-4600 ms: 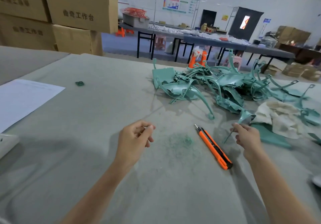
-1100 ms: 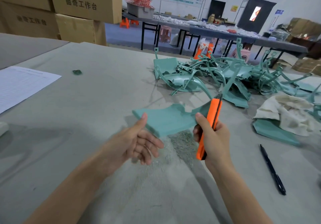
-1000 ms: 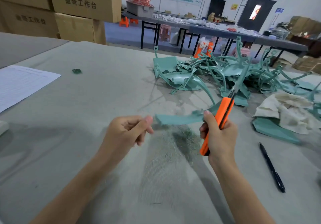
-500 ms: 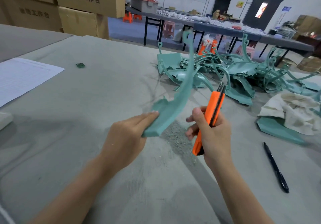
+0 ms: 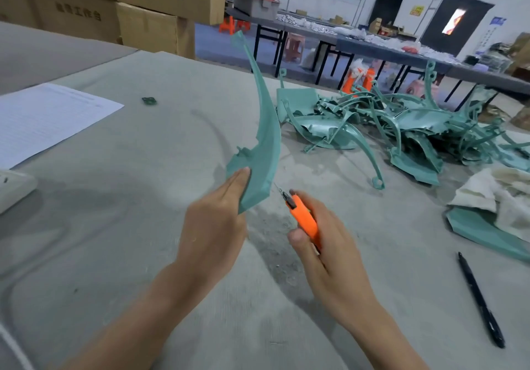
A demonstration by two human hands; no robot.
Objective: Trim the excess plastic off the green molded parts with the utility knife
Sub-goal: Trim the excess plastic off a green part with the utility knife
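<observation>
My left hand [image 5: 213, 226] grips the lower end of a long curved green molded part [image 5: 265, 137], which stands nearly upright with its thin tip pointing up. My right hand [image 5: 324, 252] is wrapped round an orange utility knife [image 5: 304, 220]. The knife's blade tip sits right at the part's lower right edge. A pile of more green molded parts [image 5: 401, 128] lies on the table behind and to the right. Fine green shavings [image 5: 275, 234] speckle the grey cloth between my hands.
A black pen [image 5: 480, 300] lies at the right. A white cloth [image 5: 499, 197] covers another green piece [image 5: 484, 232]. A paper sheet [image 5: 43, 120] and a white object [image 5: 11, 189] sit at the left. Cardboard boxes [image 5: 160, 2] stand behind.
The part went from lying flat between both hands to standing upright in my left hand. My right hand lowered the knife and brought its blade to the part's lower edge.
</observation>
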